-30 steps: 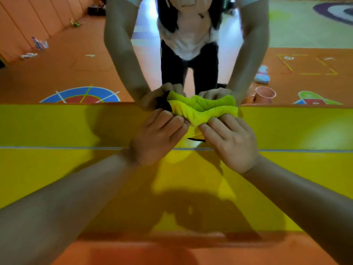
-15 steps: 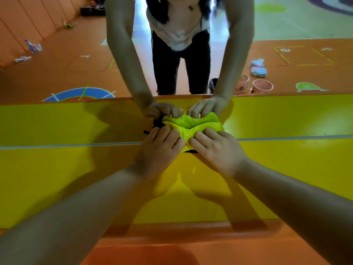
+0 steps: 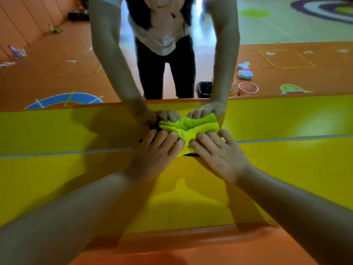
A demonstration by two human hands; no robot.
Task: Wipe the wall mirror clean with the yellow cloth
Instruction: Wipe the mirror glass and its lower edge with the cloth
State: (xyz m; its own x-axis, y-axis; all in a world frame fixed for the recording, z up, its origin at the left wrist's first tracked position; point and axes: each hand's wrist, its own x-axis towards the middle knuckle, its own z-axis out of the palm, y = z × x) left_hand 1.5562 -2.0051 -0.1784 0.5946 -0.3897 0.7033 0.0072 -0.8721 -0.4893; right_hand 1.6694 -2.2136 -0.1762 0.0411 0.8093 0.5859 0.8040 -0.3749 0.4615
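Step in hand: wiping. My left hand and right hand lay side by side, fingers nearly straight, pressing flat and gripping nothing. The yellow cloth sat bunched under and just beyond my fingertips, against the wall mirror.

Recommended method, as I judged it: even pressure from all fingertips, folds flattened, strokes overlapped.

Count: two hands, one cloth, one mirror.
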